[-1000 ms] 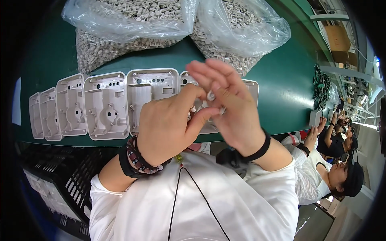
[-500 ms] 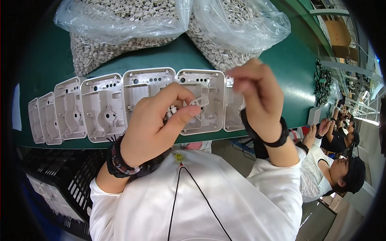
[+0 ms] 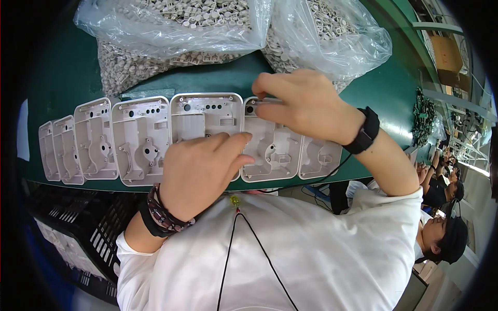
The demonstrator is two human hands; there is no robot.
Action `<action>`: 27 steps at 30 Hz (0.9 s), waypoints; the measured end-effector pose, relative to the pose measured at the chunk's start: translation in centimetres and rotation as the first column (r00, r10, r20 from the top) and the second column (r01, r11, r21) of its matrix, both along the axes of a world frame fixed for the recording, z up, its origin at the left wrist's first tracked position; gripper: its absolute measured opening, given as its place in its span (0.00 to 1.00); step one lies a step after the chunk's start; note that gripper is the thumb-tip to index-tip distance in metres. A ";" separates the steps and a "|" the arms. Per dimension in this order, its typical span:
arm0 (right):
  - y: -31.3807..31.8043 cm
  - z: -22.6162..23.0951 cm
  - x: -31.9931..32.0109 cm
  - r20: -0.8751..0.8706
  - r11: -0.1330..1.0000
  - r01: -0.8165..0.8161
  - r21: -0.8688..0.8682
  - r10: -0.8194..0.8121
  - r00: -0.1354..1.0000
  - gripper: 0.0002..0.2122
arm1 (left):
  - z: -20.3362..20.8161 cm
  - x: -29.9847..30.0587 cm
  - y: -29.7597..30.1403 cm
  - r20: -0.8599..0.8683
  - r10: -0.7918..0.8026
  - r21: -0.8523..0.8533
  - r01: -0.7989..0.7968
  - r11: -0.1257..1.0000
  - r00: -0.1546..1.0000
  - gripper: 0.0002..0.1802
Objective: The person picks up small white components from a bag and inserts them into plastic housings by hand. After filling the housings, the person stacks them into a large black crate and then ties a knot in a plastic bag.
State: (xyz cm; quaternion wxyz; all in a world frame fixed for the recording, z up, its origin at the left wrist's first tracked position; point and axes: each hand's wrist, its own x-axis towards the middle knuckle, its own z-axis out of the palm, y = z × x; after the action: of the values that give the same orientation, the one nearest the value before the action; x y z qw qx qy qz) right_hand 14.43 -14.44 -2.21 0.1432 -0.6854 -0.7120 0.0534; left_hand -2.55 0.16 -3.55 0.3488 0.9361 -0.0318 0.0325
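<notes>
A row of several light grey plastic housings (image 3: 141, 107) lies open side up across the bench. My right hand (image 3: 306, 106) is over the upper part of the second housing from the right (image 3: 285, 167). Its thumb and forefinger curve toward each other at that housing's upper left corner; anything between the tips is too small or hidden to make out. Over the lower part of the third housing from the right (image 3: 233, 98) is my left hand (image 3: 199, 173), back of the hand up. Its fingers are curled, with a gap between thumb and forefinger tips, and the palm is hidden.
Two clear plastic bags (image 3: 171, 44) (image 3: 358, 49) full of small light grey plastic parts stand behind the row on the green bench (image 3: 57, 78). A black crate (image 3: 78, 212) sits below the front edge at left. Another person (image 3: 441, 236) is at the right.
My right hand has moved left and over the second housing from the right. My left hand has turned and lowered slightly, hiding the small white parts it showed before. The view has shifted slightly.
</notes>
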 end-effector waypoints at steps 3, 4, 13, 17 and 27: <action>1.1 0.1 0.5 -0.012 0.998 -0.063 -0.009 0.063 0.998 0.04 | -0.3 -0.3 -0.1 -0.079 -0.060 0.098 0.067 0.993 0.995 0.16; 1.5 0.1 0.5 -0.019 0.995 -0.095 -0.014 0.094 0.995 0.04 | -0.4 -0.3 0.0 -0.081 -0.061 0.097 0.069 0.993 0.995 0.16; 2.0 -1.4 1.1 -0.073 0.990 -0.110 -0.083 0.104 0.992 0.05 | -0.8 -0.4 0.4 -0.054 -0.103 0.084 0.108 0.991 0.993 0.18; 1.7 -1.2 1.4 -0.014 0.967 -0.222 -0.129 0.222 0.975 0.06 | -0.9 -0.4 0.4 -0.035 -0.107 0.077 0.110 0.991 0.994 0.18; 0.7 1.9 -0.7 -0.459 0.977 0.199 -0.078 -0.212 0.863 0.09 | -0.2 -0.3 0.7 0.035 -0.029 -0.003 0.029 1.000 0.999 0.15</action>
State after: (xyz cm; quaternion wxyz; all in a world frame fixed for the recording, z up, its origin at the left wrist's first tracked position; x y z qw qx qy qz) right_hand 13.76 -13.70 -0.28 0.3049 -0.7265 -0.5789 0.2103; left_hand -2.86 0.83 -3.72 0.3503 0.9342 -0.0515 0.0438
